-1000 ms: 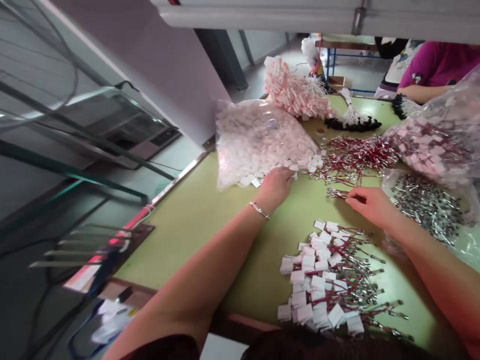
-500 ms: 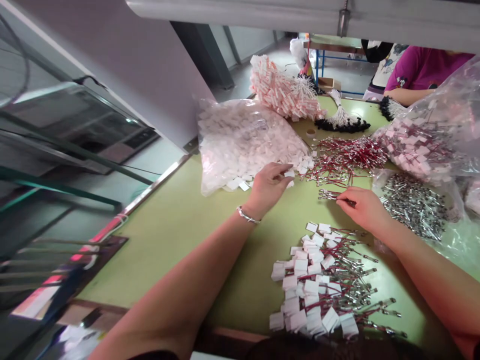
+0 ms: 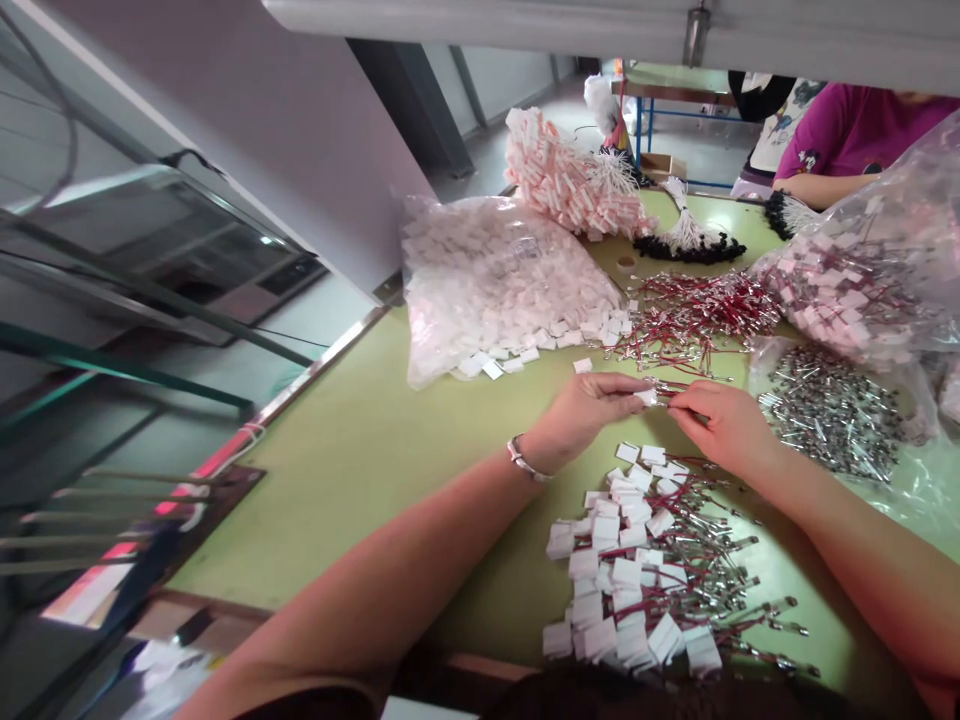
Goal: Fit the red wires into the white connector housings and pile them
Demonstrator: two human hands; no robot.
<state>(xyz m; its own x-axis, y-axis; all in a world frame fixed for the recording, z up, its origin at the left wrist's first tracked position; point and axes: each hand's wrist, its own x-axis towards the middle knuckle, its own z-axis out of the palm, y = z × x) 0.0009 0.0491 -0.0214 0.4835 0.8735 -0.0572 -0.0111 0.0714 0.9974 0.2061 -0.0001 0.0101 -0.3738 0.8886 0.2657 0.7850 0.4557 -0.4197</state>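
Observation:
My left hand (image 3: pixel 581 415) pinches a small white plastic housing (image 3: pixel 646 397) between thumb and fingers. Facing it, my right hand (image 3: pixel 720 420) is closed on several short red wires with metal terminals (image 3: pixel 661 385), their ends meeting the housing. Whether a terminal sits inside the housing I cannot tell. Below both hands lies a pile of white housings fitted with red wires (image 3: pixel 630 560), the terminals pointing right. Above them is a heap of loose red wires (image 3: pixel 705 305). A single white housing (image 3: pixel 583 366) rests on the table near my left hand.
A clear bag of white housings (image 3: pixel 502 280) spills onto the green table (image 3: pixel 360 470). On the right are a bag of metal parts (image 3: pixel 832 410) and a bag of wired housings (image 3: pixel 840 290). Pink-and-white bundles (image 3: pixel 570 180) and a black-tipped white bundle (image 3: pixel 686 235) lie behind. A person (image 3: pixel 840 140) sits opposite.
My left hand has moved right from beside the housing bag, bringing a white housing to the wires in my right hand. My right hand has hardly moved.

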